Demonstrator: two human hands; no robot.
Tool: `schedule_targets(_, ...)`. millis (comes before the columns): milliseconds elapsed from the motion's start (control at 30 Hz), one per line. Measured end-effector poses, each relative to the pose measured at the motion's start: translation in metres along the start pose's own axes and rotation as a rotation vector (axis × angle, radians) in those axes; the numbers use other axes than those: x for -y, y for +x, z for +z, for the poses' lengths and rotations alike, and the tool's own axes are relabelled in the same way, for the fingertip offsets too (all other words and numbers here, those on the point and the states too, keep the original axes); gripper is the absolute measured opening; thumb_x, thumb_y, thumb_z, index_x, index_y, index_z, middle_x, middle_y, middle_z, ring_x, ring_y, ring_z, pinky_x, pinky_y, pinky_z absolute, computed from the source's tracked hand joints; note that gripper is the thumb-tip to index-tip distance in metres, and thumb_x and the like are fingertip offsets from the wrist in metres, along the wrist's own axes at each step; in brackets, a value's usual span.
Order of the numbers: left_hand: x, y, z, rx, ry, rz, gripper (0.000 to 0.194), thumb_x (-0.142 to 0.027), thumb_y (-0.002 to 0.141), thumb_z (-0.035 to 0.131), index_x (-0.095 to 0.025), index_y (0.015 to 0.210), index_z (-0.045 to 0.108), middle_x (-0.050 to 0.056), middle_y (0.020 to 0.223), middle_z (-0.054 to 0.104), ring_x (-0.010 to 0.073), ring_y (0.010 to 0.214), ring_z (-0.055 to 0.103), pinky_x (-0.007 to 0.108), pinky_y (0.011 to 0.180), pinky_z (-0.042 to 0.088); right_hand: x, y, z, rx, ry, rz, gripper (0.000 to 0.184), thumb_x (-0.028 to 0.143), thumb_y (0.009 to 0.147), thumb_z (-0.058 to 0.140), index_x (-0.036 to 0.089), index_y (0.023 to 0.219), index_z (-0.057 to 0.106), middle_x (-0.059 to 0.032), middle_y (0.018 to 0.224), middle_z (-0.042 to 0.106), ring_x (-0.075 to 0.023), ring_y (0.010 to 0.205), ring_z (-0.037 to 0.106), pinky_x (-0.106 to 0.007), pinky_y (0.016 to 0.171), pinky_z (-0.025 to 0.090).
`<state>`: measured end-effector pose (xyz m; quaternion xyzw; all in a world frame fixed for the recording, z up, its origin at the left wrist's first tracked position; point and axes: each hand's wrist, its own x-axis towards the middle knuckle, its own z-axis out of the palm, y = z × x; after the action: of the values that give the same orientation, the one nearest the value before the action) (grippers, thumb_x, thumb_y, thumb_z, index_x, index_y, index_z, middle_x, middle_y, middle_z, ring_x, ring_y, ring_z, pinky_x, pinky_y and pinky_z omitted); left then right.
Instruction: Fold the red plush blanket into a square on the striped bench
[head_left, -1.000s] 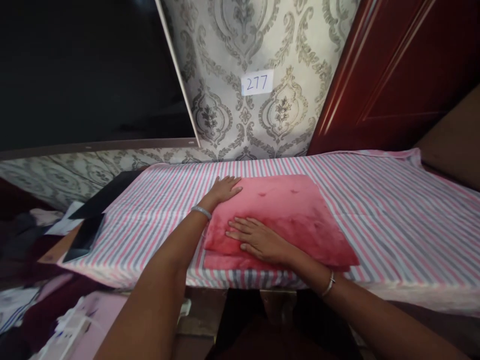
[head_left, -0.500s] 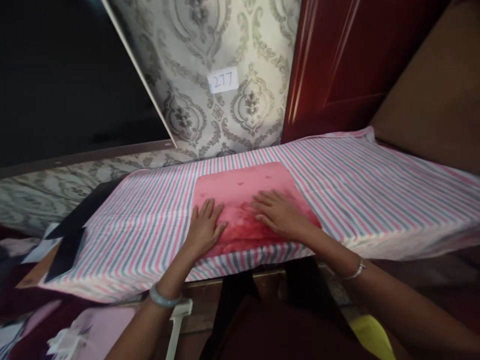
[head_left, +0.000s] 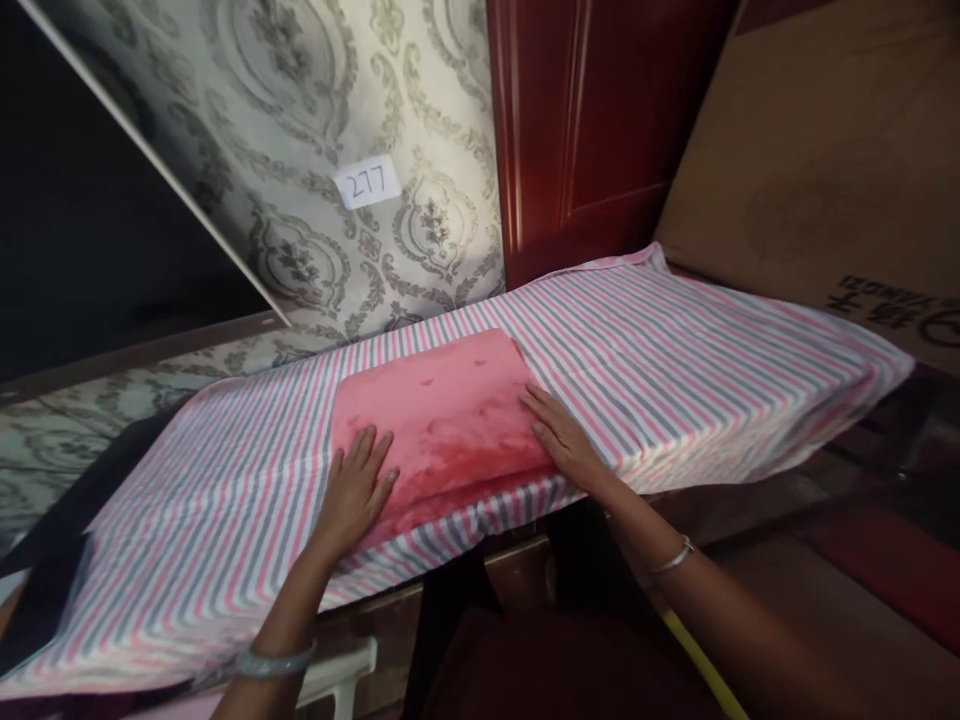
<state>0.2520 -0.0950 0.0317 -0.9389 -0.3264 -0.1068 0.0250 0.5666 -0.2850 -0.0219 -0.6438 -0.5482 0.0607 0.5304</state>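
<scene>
A pink and red plush cloth point(head_left: 442, 400), squared off and apparently folded, lies flat on a striped sheet point(head_left: 660, 350). At its front edge the fabric shows a layered red fold. My left hand point(head_left: 356, 495) rests on the cloth's left front part, fingers spread. Along the right edge lies my right hand point(head_left: 566, 440), with its fingers stretched out and the fingertips touching the plush. Neither hand grips anything. A pale bangle point(head_left: 276, 662) is on my left wrist and a thin bracelet point(head_left: 675, 555) on my right.
The striped sheet covers a long table against a patterned wall point(head_left: 315, 200) with a paper marked 277 point(head_left: 369, 182). A dark screen point(head_left: 112, 220) stands at left, a red door panel point(head_left: 600, 120) behind, a cardboard box point(head_left: 817, 170) at right. A white stool-like frame point(head_left: 345, 670) is below.
My right hand has moved from the middle of the plush cloth to its right edge. My left hand stays on the left side. The view has swung to the right.
</scene>
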Motion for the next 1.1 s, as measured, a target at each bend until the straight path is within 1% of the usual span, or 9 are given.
schedule_targets(133,-0.011,0.024,-0.022,-0.058,-0.064,0.035,0.057,-0.052,0.1,0.032,-0.019,0.138,0.059,0.014,0.148,0.055,0.0298,0.138,0.05,0.054,0.116,0.039,-0.007,-0.003,-0.006,-0.187,0.248,0.212,0.067,0.068,0.098,0.038,0.021,0.142,0.057,-0.0124,0.144,0.058,-0.0279,0.135,0.052,-0.05,0.117,0.037)
schedule_targets(200,-0.031,0.046,-0.033,-0.085,-0.128,0.139,0.055,-0.052,0.1,0.035,-0.019,0.135,0.062,0.013,0.145,0.058,0.0283,0.134,0.054,0.049,0.115,0.041,-0.008,-0.003,-0.005,-0.268,0.347,0.27,0.071,0.072,0.096,0.038,0.018,0.137,0.061,-0.0148,0.136,0.063,-0.0293,0.126,0.06,-0.05,0.111,0.044)
schedule_targets(300,-0.074,0.088,-0.04,-0.033,-0.243,0.348,0.047,-0.044,0.101,0.037,-0.022,0.134,0.062,0.008,0.142,0.062,0.0235,0.131,0.057,0.042,0.113,0.045,-0.007,-0.001,-0.002,-0.321,0.391,0.293,0.07,0.073,0.094,0.042,0.018,0.128,0.067,-0.0146,0.128,0.068,-0.0298,0.121,0.062,-0.05,0.109,0.045)
schedule_targets(433,-0.132,0.144,-0.03,0.031,-0.292,0.542,0.043,-0.02,0.097,0.04,-0.02,0.134,0.062,0.007,0.141,0.063,0.0214,0.129,0.059,0.037,0.11,0.047,-0.004,0.002,-0.001,-0.325,0.409,0.255,0.064,0.073,0.091,0.048,0.021,0.12,0.072,-0.0114,0.124,0.071,-0.03,0.12,0.063,-0.049,0.111,0.043)
schedule_targets(567,-0.165,0.174,-0.014,0.104,-0.221,0.678,0.053,-0.007,0.09,0.042,-0.027,0.135,0.061,0.004,0.147,0.057,0.0208,0.125,0.062,0.036,0.106,0.05,0.0,0.004,-0.004,-0.3,0.458,0.215,0.059,0.07,0.092,0.05,0.023,0.117,0.075,-0.0095,0.124,0.072,-0.0295,0.122,0.062,-0.048,0.111,0.043)
schedule_targets(700,-0.165,0.177,0.0,0.106,-0.2,0.734,0.039,-0.005,0.087,0.045,-0.022,0.11,0.071,0.008,0.124,0.071,0.0218,0.108,0.068,0.035,0.096,0.053,0.004,0.002,-0.005,-0.261,0.472,0.165,0.051,0.064,0.096,0.049,0.026,0.118,0.074,-0.0074,0.127,0.07,-0.0277,0.123,0.061,-0.047,0.112,0.042)
schedule_targets(867,-0.143,0.17,0.023,-0.14,-0.49,0.652,0.036,-0.01,0.085,0.045,-0.019,0.112,0.067,0.011,0.123,0.069,0.0223,0.115,0.064,0.039,0.101,0.05,-0.006,0.007,0.002,-0.341,0.494,0.252,0.05,0.061,0.095,0.05,0.024,0.12,0.072,-0.0092,0.124,0.071,-0.0282,0.118,0.063,-0.047,0.107,0.046)
schedule_targets(967,-0.136,0.171,0.033,-0.226,-0.718,0.548,0.034,-0.016,0.087,0.046,-0.019,0.113,0.068,0.011,0.121,0.07,0.022,0.114,0.064,0.039,0.102,0.049,-0.019,0.027,0.002,-0.344,0.477,0.327,0.048,0.058,0.093,0.051,0.024,0.12,0.071,-0.0092,0.121,0.071,-0.0284,0.114,0.065,-0.046,0.098,0.052)
schedule_targets(1100,-0.13,0.175,0.03,-0.181,-1.122,0.272,0.028,-0.031,0.088,0.054,-0.019,0.104,0.073,0.009,0.113,0.074,0.0237,0.11,0.066,0.039,0.102,0.048,-0.037,0.067,-0.004,-0.307,0.458,0.378,0.036,0.043,0.087,0.057,0.025,0.115,0.071,-0.007,0.123,0.07,-0.0266,0.112,0.065,-0.042,0.089,0.057)
